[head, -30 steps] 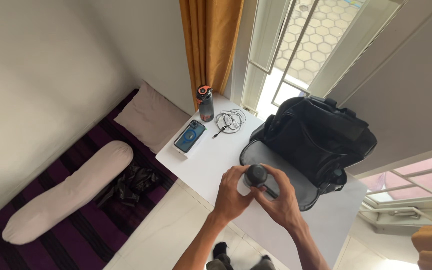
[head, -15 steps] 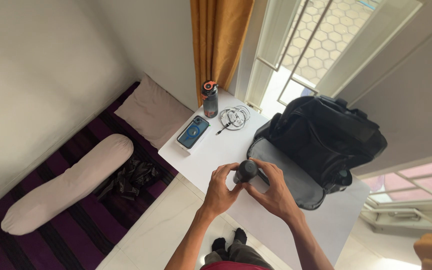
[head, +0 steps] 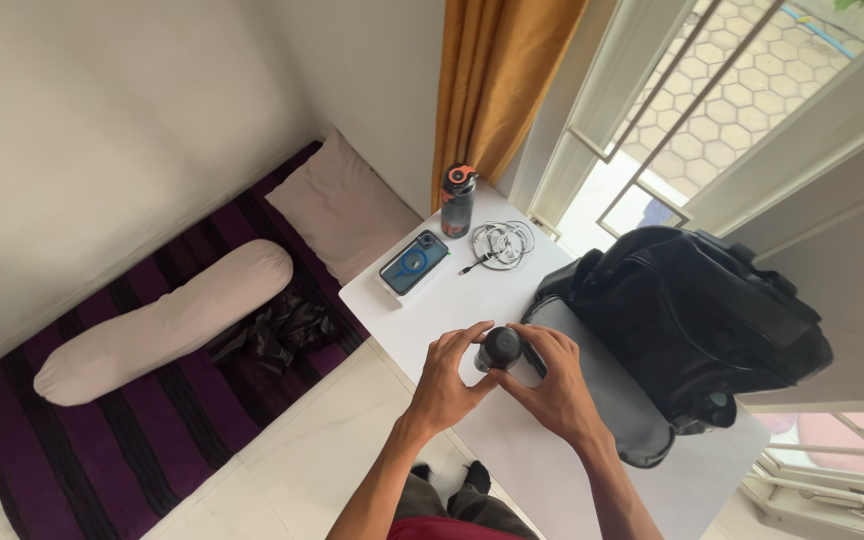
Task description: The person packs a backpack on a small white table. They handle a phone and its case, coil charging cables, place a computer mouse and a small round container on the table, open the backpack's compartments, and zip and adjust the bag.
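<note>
Both hands, left hand (head: 449,385) and right hand (head: 555,392), grip a small dark cylindrical container (head: 499,349) above the white bench (head: 452,300); black duffel bag (head: 687,320) open, packing apparently unfinished.

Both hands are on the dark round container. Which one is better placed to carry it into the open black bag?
Probably the right hand. It holds the dark container on the side nearest the black bag, whose open flap lies just beyond it. The left hand sits on the far side, towards the phone.
</note>
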